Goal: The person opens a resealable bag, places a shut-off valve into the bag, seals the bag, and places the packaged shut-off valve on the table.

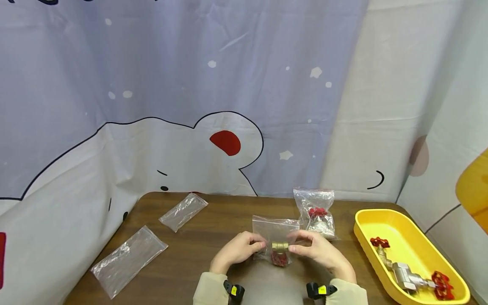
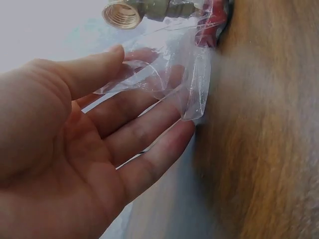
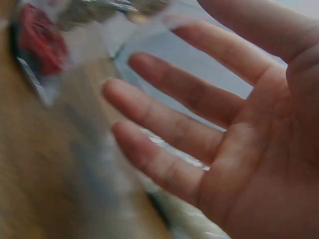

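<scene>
A clear zip bag [image 1: 263, 226] stands on the table between both hands. Inside it is a valve with a brass threaded body [image 1: 280, 246] and a red handwheel [image 1: 279, 258], the wheel lowest. At the bag's left edge, my left hand [image 1: 238, 249] pinches the plastic between thumb and forefinger. Its other fingers extend behind the bag in the left wrist view. My right hand [image 1: 320, 250] is at the right edge, thumb tip beside the brass body. In the right wrist view its fingers [image 3: 174, 124] are spread and nearly straight.
Another bagged red-wheel valve [image 1: 317, 214] stands behind my right hand. A yellow tray [image 1: 394, 220] at the right holds valves with red handwheels [image 1: 442, 286]. Two flat clear bags, a large one [image 1: 129, 260] and a smaller one [image 1: 184, 212], lie at the left. A printed curtain [image 1: 267, 93] hangs behind the table.
</scene>
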`<state>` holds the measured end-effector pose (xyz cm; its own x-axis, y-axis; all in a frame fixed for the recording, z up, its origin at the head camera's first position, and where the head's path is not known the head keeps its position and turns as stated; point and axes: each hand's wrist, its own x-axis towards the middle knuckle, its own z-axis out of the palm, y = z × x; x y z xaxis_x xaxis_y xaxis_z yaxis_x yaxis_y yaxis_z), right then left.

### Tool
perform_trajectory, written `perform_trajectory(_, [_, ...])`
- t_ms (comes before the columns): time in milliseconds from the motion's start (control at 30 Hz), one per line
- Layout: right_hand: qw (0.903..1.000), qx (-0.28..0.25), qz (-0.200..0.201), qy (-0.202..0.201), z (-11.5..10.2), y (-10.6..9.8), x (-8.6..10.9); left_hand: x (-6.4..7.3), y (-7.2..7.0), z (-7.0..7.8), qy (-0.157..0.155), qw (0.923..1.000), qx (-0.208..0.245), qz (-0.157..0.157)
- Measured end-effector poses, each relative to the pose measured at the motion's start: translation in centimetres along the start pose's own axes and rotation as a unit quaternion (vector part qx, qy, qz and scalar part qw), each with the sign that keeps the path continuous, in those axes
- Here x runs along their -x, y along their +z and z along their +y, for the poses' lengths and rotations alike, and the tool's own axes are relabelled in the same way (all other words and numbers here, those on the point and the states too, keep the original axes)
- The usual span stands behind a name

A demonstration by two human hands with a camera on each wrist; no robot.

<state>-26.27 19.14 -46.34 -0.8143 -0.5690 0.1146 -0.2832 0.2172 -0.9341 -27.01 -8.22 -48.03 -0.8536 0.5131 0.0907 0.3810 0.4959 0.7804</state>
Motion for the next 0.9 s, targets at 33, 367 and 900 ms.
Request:
perform_trajectory(33, [1.0000, -0.001, 0.004, 0.000, 0.2, 0.3, -0.1, -0.1, 0.0, 0.0, -0.002, 1.0000, 0.004, -0.001])
perform_trajectory(367, [0.9980, 0.020, 0.057, 0.017, 1.1, 1.3, -2.1, -0.5, -0.5, 0.2, -0.073, 0.9752, 0.203, -0.049])
perform_trajectory(900, [0.9766, -0.073, 0.140, 0.147, 0.6, -0.6, -8.9, -5.7, -2.7, -2.6, -0.148, 0.9493, 0.277, 0.013])
